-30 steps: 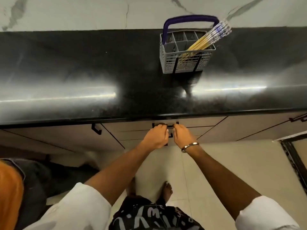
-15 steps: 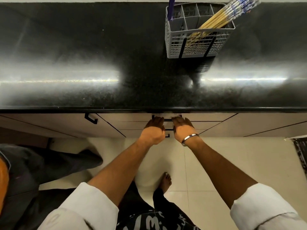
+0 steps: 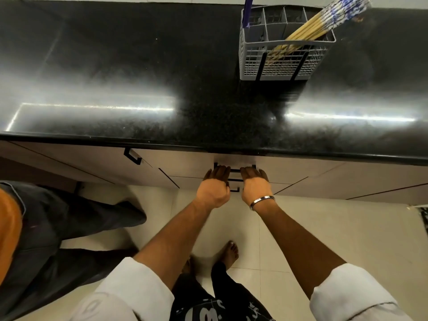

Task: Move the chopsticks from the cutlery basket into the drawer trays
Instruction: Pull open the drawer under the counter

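**Black handle in both hands, drawer not yet open**

Black metal is what my fingers are reaching over: my left hand [image 3: 214,189] and my right hand [image 3: 256,187] sit side by side at the drawer handle [image 3: 235,170] just under the counter edge, fingers hooked over the top bar as far as I can tell, though the fingertips themselves are hidden behind the bar. A steel bangle [image 3: 261,201] rides my right wrist.

Compared with a second ago, my hands have hardly moved on the handle; what changed is my head. I have leaned in over the counter, so the countertop [image 3: 139,66] fills more of the view and the cutlery basket [image 3: 283,63] has slid up to the top right. The drawer front [image 3: 185,163] still looks flush with its neighbours, so I judge the pull has not begun, or has only just begun.

The chopsticks [image 3: 324,24] are all still in the basket, a bundle leaning to the right out of its right-hand compartment, well apart from my hands. The trays are shut away and out of sight.

Another person's leg in dark trousers [image 3: 69,216] stands close on my left, clear of the drawer's path as far as I can judge.
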